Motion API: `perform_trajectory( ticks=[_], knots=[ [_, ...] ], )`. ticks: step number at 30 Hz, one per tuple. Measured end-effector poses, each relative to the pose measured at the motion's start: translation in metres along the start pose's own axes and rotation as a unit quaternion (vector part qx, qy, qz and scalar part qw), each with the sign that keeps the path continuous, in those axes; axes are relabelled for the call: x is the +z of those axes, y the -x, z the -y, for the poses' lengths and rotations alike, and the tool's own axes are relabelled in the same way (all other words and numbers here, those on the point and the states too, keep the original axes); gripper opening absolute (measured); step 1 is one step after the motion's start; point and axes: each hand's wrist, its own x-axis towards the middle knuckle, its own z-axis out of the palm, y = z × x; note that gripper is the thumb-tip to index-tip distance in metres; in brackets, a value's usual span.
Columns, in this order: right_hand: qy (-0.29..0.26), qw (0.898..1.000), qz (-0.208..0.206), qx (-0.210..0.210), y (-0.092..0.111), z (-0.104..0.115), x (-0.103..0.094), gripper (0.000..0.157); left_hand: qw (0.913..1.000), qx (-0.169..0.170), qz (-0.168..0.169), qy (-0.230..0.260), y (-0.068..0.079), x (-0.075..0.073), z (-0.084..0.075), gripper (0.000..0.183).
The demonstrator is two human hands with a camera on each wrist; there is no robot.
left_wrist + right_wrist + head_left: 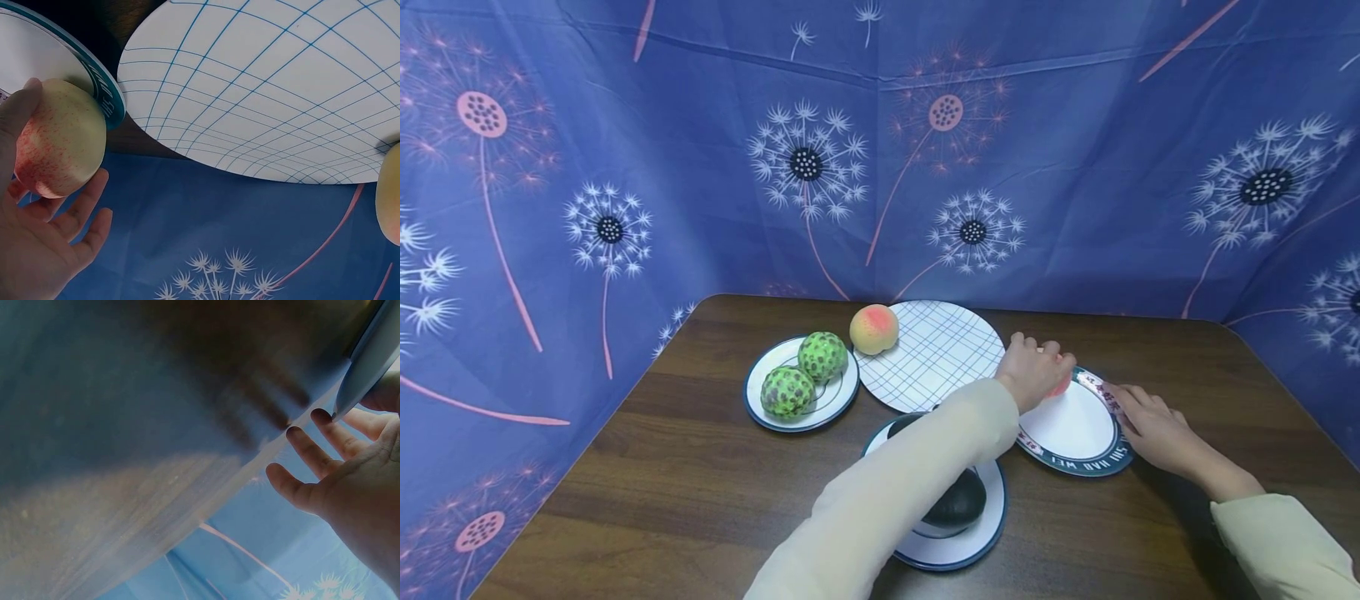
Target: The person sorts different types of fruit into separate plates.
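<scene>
My left hand (1036, 367) reaches across and holds a red-and-yellow peach (62, 137) between thumb and fingers. In the head view the hand hides most of that peach. It is at the left part of a white plate (1070, 425) with a dark green lettered rim. My right hand (1157, 429) pinches this plate's right edge, with the thumb at the rim and the other fingers spread outside it. A second peach (874, 329) lies at the left edge of a white plate with a blue grid (936, 354).
At the left, a blue-rimmed plate (763, 417) bears two green, dark-spotted round fruits (787, 392). Under my left forearm, another blue-rimmed plate (992, 529) carries dark, smooth fruits (958, 500), partly hidden. A blue dandelion-print cloth (880, 167) hangs behind the wooden table (662, 500).
</scene>
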Motion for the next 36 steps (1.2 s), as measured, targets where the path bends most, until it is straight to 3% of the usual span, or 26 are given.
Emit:
perform_trajectory(
  ticks=[17,30,36],
  knots=[
    [0.002,1.000,-0.003,-0.002,-0.001,0.000,0.001,0.055,0.9996,0.020,0.003,0.022,0.004,0.003,0.008,0.077],
    [0.004,1.000,0.001,-0.003,-0.002,-0.002,0.000,0.055,0.9994,-0.006,0.007,0.034,0.011,0.001,0.016,0.080],
    [0.004,1.000,0.002,0.007,-0.002,-0.003,0.002,0.056,0.9995,-0.025,0.018,0.012,0.017,0.008,0.026,0.072]
  ],
)
